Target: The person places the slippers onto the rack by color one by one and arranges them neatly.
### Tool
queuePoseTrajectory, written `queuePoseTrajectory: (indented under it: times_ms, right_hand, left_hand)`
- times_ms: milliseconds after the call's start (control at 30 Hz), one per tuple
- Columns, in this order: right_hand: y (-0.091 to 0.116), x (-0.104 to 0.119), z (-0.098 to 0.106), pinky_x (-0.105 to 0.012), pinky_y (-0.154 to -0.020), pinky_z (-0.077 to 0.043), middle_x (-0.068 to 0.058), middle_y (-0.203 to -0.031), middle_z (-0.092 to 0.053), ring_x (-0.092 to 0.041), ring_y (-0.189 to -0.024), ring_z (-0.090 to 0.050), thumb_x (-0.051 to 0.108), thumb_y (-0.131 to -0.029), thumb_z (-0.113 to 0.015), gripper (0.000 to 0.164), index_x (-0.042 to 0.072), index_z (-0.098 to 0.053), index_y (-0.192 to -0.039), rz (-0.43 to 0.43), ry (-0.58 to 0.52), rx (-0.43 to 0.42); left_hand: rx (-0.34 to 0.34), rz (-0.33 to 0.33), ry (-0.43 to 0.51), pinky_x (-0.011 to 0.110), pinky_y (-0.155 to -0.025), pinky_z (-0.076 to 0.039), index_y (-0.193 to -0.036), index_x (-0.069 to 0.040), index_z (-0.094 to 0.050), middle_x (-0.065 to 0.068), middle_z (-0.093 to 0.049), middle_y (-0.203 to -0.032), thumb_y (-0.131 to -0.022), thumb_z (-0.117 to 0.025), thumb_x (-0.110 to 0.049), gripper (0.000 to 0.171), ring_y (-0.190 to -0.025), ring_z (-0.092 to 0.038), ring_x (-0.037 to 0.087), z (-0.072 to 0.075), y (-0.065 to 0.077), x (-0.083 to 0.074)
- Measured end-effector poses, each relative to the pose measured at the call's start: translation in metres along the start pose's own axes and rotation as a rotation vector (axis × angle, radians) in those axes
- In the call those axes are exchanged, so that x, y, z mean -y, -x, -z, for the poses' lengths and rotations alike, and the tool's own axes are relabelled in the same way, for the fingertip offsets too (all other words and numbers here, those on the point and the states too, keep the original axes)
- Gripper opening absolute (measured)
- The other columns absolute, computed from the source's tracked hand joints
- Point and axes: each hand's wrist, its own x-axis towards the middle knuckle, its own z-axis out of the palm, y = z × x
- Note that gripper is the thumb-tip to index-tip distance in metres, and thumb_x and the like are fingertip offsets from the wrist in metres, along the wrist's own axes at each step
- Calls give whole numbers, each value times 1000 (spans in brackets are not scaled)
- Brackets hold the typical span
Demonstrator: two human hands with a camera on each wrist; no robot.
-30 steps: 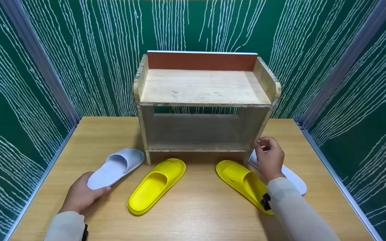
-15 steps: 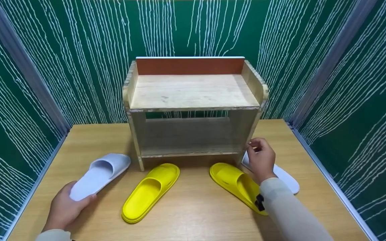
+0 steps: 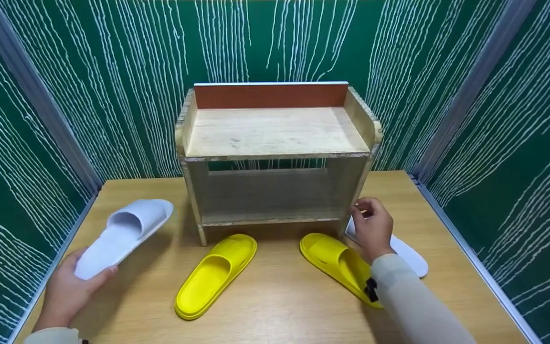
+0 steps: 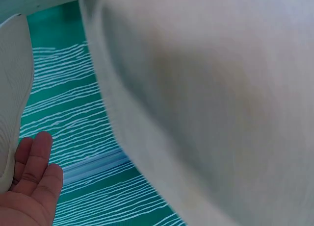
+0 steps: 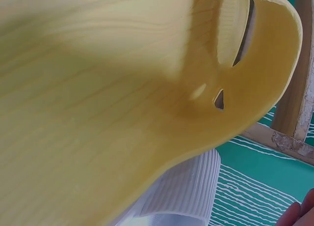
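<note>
White slipper (image 3: 122, 240) | left fingers (image 3: 70, 260) holding it | right fingers (image 3: 375, 206) by shelf (image 3: 275, 131), grip unclear | sleeve (image 3: 413, 296) partly hides one yellow slipper (image 3: 330, 258)

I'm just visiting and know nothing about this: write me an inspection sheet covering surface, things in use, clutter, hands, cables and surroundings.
Surface: light wooden table.
Things in use: raised white slipper, above the table; second white slipper, partly hidden by hand and sleeve; left yellow slipper and right yellow slipper, before a two-level wooden shelf.
Clutter: nothing seen.
Left hand: grips the raised slipper's heel.
Right hand: fingers bent, by the shelf's right side; contact unclear.
Cables: nothing seen.
Surroundings: green walls with pale wavy lines; grey corner posts.
</note>
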Motion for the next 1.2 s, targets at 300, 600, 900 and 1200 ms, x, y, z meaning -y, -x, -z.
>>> queuePoseTrajectory:
  times_ms: [300,600,900,1200]
  right_hand:
    - [0,2,1,-20,-91,-53,-1,-116,-68,-21,-105,-56,18,-105,-68,18,19,-65,-123,-35,-13,12]
    - [0,3,1,-26,-99,-54,2,-119,-67,-21,-109,-56,21,-105,-67,19,21,-65,-124,-68,-21,33]
    - [-1,1,0,-26,-96,-54,0,-119,-68,-22,-109,-56,20,-105,-67,18,21,-64,-123,-57,-16,42]
    - [-1,1,-1,-27,-92,-50,-6,-113,-70,-23,-102,-57,15,-104,-68,17,14,-66,-120,-4,12,-5]
  left_hand:
    - [-32,-25,11,77,-113,-32,-169,-7,-16,29,-23,-170,-87,-81,-59,117,-139,-34,53,23,9,-24]
    - [-64,-119,27,75,-107,-41,-167,-5,-23,32,-30,-166,-91,-78,-55,106,-134,-38,53,37,12,-40]
    - [-94,-187,53,79,-104,-40,-168,-8,-23,31,-29,-167,-93,-75,-56,102,-134,-38,56,57,15,-63]
    - [-118,-281,68,81,-103,-39,-167,-8,-26,29,-35,-164,-97,-71,-54,94,-134,-40,53,74,11,-96]
